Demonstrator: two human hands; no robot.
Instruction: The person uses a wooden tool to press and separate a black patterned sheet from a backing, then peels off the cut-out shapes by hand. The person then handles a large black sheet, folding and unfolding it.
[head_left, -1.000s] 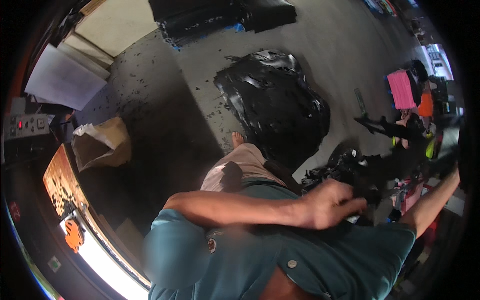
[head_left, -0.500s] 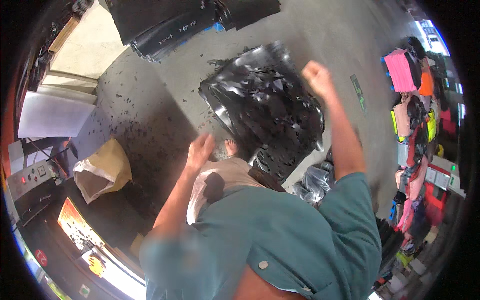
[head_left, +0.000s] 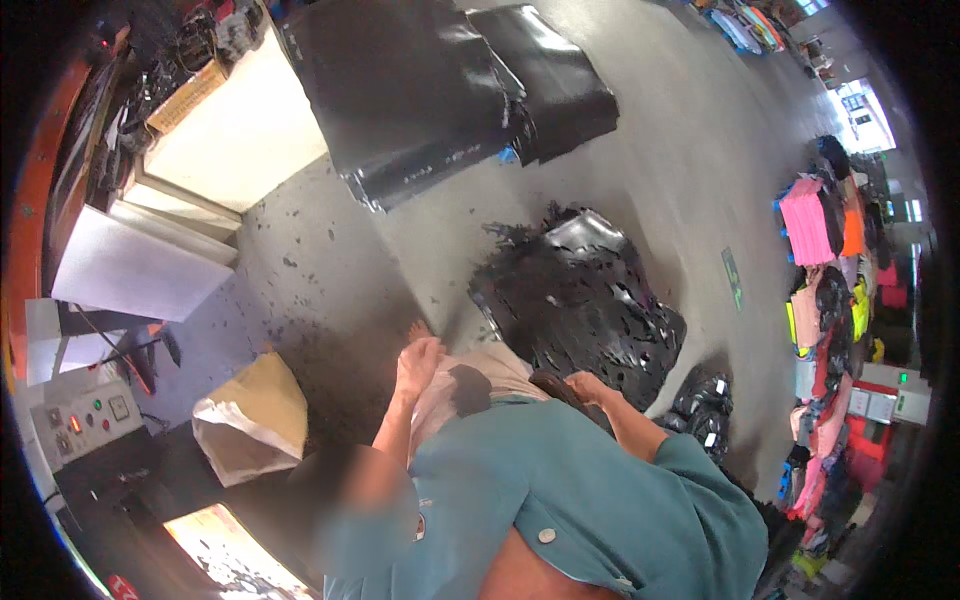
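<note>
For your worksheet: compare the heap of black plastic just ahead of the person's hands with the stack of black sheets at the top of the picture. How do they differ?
The heap is crumpled and ragged-edged; the stack lies flat and smooth with straight edges. The heap sits on the grey floor close to the right hand; the stack lies farther off, beside a pale platform. Both are glossy black.
</note>
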